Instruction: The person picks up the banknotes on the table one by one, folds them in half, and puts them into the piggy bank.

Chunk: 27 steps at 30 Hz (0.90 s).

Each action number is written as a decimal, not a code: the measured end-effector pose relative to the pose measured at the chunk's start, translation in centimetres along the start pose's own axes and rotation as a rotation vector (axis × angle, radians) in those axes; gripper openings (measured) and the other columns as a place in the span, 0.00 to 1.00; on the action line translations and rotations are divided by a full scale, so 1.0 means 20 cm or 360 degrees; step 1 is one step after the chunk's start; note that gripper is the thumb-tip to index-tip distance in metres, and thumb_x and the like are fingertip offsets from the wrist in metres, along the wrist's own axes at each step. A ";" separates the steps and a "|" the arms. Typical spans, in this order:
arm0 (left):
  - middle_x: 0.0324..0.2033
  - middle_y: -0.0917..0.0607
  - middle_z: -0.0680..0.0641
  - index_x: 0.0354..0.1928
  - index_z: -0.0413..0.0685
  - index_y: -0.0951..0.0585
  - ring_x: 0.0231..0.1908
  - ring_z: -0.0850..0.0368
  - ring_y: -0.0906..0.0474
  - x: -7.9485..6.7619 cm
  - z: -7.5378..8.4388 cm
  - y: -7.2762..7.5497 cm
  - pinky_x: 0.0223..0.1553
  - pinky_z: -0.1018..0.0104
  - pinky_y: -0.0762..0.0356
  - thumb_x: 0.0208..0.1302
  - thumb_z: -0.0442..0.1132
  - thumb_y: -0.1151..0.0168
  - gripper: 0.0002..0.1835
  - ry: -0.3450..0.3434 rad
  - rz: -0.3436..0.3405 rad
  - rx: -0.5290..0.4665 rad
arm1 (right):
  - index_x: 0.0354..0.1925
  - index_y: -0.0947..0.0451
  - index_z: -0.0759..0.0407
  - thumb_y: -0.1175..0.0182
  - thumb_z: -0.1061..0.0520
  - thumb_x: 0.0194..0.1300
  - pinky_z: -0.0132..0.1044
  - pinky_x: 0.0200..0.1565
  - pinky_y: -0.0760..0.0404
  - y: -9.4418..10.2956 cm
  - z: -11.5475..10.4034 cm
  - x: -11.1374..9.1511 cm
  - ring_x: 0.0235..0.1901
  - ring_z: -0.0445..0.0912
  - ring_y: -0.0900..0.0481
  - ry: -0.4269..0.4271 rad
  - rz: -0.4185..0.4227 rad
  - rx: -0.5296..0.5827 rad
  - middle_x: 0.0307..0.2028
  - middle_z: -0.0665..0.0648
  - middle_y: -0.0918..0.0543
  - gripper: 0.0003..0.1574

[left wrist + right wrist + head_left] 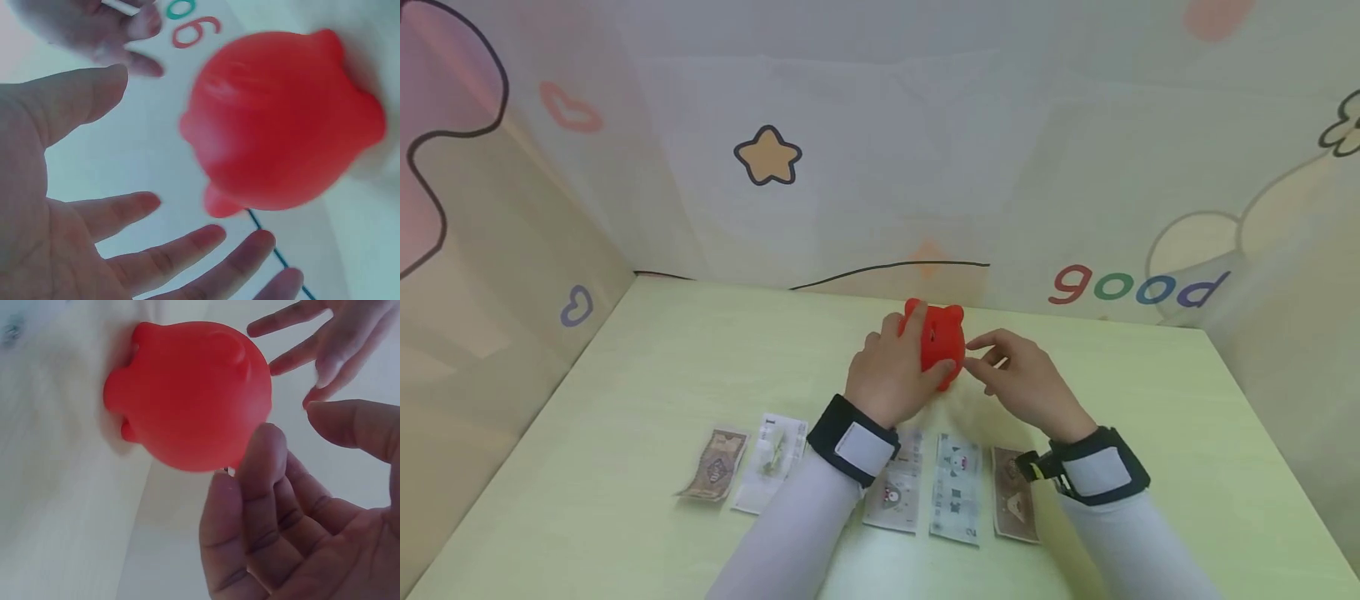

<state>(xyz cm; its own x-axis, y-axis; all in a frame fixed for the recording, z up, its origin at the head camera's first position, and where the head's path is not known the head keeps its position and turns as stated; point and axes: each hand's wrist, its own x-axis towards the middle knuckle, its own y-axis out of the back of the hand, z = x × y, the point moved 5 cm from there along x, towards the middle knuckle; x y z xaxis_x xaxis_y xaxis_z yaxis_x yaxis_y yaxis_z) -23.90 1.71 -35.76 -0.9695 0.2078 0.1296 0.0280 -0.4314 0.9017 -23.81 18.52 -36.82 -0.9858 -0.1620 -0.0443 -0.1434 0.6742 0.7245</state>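
A round red piggy bank (934, 333) stands on the table towards the back, with a dark slot on its top in the head view. My left hand (891, 371) is over its left side with fingers and thumb spread; in the left wrist view those fingers are extended beside the piggy bank (275, 119) rather than wrapped round it. Just to its right is my right hand (1026, 379), fingers loosely bent and thumb apart. The right wrist view shows nothing held in that hand, close to the piggy bank (194, 394); whether the fingertips touch it I cannot tell.
Several play banknotes lie in a row nearer the front of the pale table (610, 400), among them a brown note (717, 467) at the left and a greenish note (955, 492). My left forearm partly covers the row. A printed cloth wall (880, 192) encloses the back and sides.
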 end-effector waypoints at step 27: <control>0.50 0.19 0.49 0.67 0.51 0.33 0.39 0.64 0.26 -0.20 0.36 -0.24 0.40 0.66 0.19 0.68 0.57 0.46 0.30 -0.0434 -0.0741 -0.0447 | 0.56 0.28 0.63 0.42 0.45 0.69 0.40 0.28 0.21 0.08 0.32 -0.36 0.27 0.48 0.20 -0.0177 -0.0226 -0.0026 0.30 0.59 0.20 0.28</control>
<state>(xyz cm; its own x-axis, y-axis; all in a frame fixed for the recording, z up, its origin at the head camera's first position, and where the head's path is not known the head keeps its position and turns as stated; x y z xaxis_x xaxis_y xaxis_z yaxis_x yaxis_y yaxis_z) -18.46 9.41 -37.65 -0.7662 0.6317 -0.1176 -0.4851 -0.4487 0.7506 -17.59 25.35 -39.69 -0.9595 -0.1733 -0.2220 -0.2811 0.6384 0.7166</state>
